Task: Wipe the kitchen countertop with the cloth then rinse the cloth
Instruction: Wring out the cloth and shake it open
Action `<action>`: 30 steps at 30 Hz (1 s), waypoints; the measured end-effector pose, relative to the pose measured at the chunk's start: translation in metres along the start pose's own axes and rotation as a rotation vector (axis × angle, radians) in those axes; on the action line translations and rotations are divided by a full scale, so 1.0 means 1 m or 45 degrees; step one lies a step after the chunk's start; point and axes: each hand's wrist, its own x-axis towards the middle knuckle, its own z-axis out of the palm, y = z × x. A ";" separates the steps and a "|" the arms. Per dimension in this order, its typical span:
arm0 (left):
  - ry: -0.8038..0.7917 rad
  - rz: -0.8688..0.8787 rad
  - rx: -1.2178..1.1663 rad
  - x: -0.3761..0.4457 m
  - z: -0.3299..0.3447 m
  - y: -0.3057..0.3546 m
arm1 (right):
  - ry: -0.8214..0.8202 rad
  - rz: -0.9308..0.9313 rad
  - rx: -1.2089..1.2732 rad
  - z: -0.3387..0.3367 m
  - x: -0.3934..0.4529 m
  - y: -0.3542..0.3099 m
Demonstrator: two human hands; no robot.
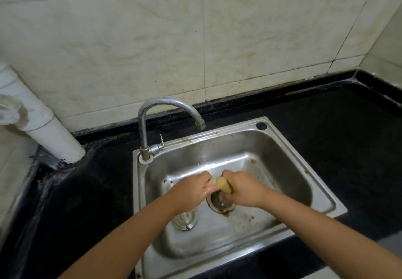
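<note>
Head cam, looking down into the sink: both hands are clamped on the cloth, which is bunched into a short tan roll at lower centre of the frame. Left hand grips the left end, right hand grips the right end, fingers curled tight, so the roll's long axis runs left to right between the fists. Looks like a wringing twist to me, so probably near the end of the rinse, though I can't see any water coming out of the faucet right now.

Key thing: the cloth sits right above the drain, and the spout opening is up and slightly left of it. Both hands look about equally close to it.

Plenty of room inside the sink; its steel walls stand well clear on the right and front. A round metal strainer lies under the left wrist. Black countertop wraps around everything.
</note>
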 end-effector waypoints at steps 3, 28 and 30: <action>0.261 -0.172 -0.733 0.000 -0.009 -0.001 | 0.327 0.029 0.117 -0.005 -0.006 -0.001; 0.563 -0.119 -1.551 0.005 -0.114 0.078 | 0.812 -0.335 0.457 -0.119 -0.010 -0.024; 0.642 -0.085 -1.615 0.005 -0.120 0.076 | 0.762 -0.349 0.522 -0.123 -0.007 -0.028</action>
